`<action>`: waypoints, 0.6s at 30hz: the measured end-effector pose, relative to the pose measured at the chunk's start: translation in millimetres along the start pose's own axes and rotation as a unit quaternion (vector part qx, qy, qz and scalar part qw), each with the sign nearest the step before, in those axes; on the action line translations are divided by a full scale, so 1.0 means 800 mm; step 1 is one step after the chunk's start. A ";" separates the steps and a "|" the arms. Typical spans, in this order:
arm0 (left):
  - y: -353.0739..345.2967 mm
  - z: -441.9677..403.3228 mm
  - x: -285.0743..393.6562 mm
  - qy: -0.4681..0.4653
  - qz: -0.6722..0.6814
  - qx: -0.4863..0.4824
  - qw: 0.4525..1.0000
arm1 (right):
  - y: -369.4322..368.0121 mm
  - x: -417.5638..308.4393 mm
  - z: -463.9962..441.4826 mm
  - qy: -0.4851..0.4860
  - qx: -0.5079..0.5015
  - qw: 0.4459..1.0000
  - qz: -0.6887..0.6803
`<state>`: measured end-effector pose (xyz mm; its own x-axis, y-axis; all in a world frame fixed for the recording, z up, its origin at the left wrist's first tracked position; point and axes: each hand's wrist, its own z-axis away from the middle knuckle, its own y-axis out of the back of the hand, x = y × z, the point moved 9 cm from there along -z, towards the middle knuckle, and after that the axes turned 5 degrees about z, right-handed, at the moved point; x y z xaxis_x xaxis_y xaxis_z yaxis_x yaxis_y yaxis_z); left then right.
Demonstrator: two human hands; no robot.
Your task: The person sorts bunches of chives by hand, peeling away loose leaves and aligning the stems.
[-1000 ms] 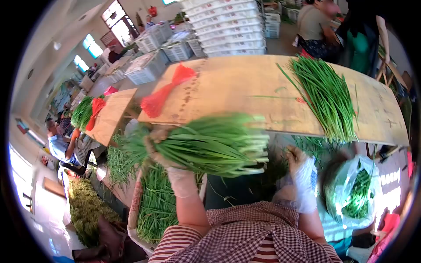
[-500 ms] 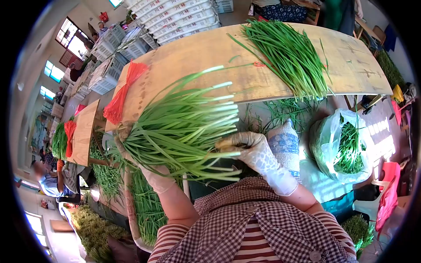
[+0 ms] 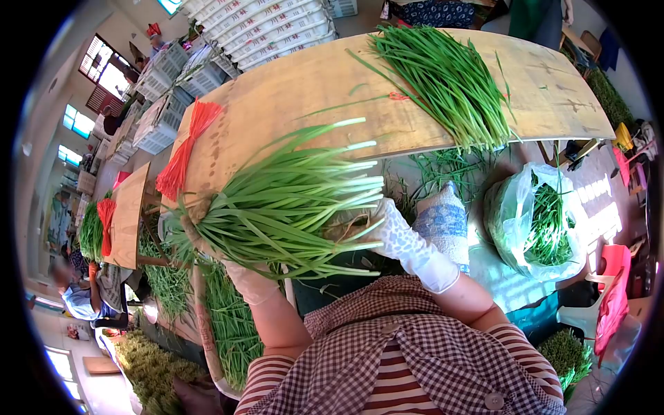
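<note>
My left hand [image 3: 200, 211], in a stained pale glove, is closed round the leafy end of a loose bunch of garlic chives [image 3: 283, 214]. The bunch fans out to the right above the near table edge, its white stem ends spread apart. My right hand [image 3: 398, 238], in a patterned white glove, is in among the lower stem ends. Stalks cover most of its fingers, so their grip is hidden. A thin brown withered strand [image 3: 356, 223] shows by those fingers.
On the wooden table [image 3: 277, 90] lie a pile of chives [image 3: 443, 86] and red ties [image 3: 190, 149]. A clear bag of greens [image 3: 536, 225] and a woven sack [image 3: 443, 225] stand to the right. Cut greens [image 3: 235, 332] fill a container at lower left. White crates [image 3: 266, 31] are stacked behind.
My right hand has slipped from the front of the stem ends to among and behind them, hiding its fingers. A brown strand now shows there. My left hand keeps its hold.
</note>
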<state>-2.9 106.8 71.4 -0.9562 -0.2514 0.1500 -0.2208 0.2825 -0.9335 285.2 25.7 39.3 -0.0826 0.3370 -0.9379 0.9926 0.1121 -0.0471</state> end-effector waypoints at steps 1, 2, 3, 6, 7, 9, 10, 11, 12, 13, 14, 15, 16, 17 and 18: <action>0.006 -0.002 0.006 -0.009 -0.012 0.021 1.000 | 0.000 0.003 0.002 -0.025 0.001 0.999 -0.020; 0.012 -0.004 0.012 -0.017 -0.024 0.041 0.999 | 0.000 0.005 0.004 -0.050 0.003 0.998 -0.039; 0.013 -0.003 0.014 -0.020 -0.023 0.035 0.999 | 0.003 0.018 0.013 -0.139 0.042 0.984 -0.098; -0.031 0.004 -0.005 -0.018 0.006 -0.037 0.999 | 0.035 -0.008 0.015 -0.036 0.093 0.974 0.205; -0.038 0.004 -0.008 -0.004 0.027 -0.056 0.998 | 0.041 -0.017 0.022 0.080 0.111 0.924 0.356; -0.051 0.006 -0.007 0.019 0.069 -0.093 0.993 | 0.089 0.004 0.034 -0.045 0.180 0.920 0.346; -0.047 0.006 0.011 0.001 0.055 -0.066 0.996 | 0.126 0.035 0.041 -0.152 0.207 0.880 0.399; -0.046 0.002 0.026 -0.023 0.046 -0.086 0.995 | 0.148 0.016 0.049 -0.177 0.218 0.854 0.439; -0.043 -0.001 0.041 -0.047 0.037 -0.105 0.993 | 0.166 0.033 0.061 -0.195 0.237 0.859 0.409; -0.041 -0.005 0.053 -0.069 0.028 -0.124 0.989 | 0.177 0.049 0.069 -0.211 0.256 0.864 0.379; -0.034 -0.008 0.059 -0.083 0.049 -0.101 0.990 | 0.154 0.026 0.055 -0.164 0.204 0.900 0.349; -0.033 -0.007 0.059 -0.085 0.046 -0.105 0.990 | 0.124 -0.004 0.046 -0.116 0.152 0.929 0.317; -0.038 -0.007 0.054 -0.087 0.044 -0.109 0.989 | 0.094 -0.026 0.037 -0.067 0.099 0.952 0.282; -0.042 -0.007 0.049 -0.089 0.044 -0.114 0.989 | 0.066 -0.038 0.030 0.029 0.045 0.967 0.248; -0.041 -0.007 0.045 -0.089 0.050 -0.113 0.988 | 0.051 -0.058 0.027 0.105 0.046 0.949 0.293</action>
<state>-31.2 94.0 109.0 -0.9312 -0.3640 -0.0178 -0.1827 0.5086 -0.8414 331.7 -5.8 73.2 0.4802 0.4965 -0.7231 0.8761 -0.2315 0.4229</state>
